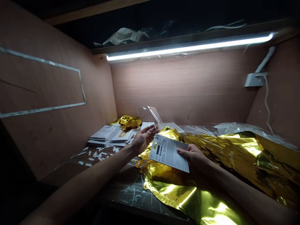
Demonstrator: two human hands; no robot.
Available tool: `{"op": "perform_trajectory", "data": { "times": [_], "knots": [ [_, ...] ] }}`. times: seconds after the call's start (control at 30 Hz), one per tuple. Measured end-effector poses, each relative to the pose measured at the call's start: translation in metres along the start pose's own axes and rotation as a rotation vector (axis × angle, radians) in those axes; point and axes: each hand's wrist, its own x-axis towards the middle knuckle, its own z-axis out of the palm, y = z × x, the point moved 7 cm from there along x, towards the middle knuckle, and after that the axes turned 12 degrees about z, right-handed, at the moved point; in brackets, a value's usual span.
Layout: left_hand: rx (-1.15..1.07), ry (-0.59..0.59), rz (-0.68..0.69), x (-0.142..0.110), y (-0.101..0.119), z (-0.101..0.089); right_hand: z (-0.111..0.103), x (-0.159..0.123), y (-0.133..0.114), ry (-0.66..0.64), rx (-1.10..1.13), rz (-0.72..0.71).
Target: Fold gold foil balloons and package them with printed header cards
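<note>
A grey-white printed card (167, 153) with a hang slot is pinched in my right hand (193, 153), the thumb lying on its text side. The card tilts above crumpled gold foil (168, 187), which spreads over the table. My left hand (144, 137) is just left of the card, palm partly up, fingers apart and stretched to the right. Its fingertips overlap a clear plastic piece (148, 114) standing behind; whether they touch it I cannot tell.
Stacks of white cards (103, 135) lie at the left, a yellow rubber band (122, 134) on one. White paper scraps (98, 155) litter the dark table (131, 190). More gold foil (128, 121) sits behind. Clear plastic film (241, 127) lies along the back, below a light tube (187, 49).
</note>
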Motion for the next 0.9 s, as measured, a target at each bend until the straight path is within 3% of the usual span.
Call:
{"op": "perform_trajectory", "data": {
  "times": [0.33,0.9],
  "knots": [
    [-0.124,0.006,-0.053,-0.019,-0.008,0.013,-0.013,-0.003,-0.008,0.176,-0.029,-0.027],
    [-0.005,0.006,-0.207,-0.039,-0.028,0.022,-0.043,-0.002,-0.013,0.438,0.018,-0.179]
  ]
}}
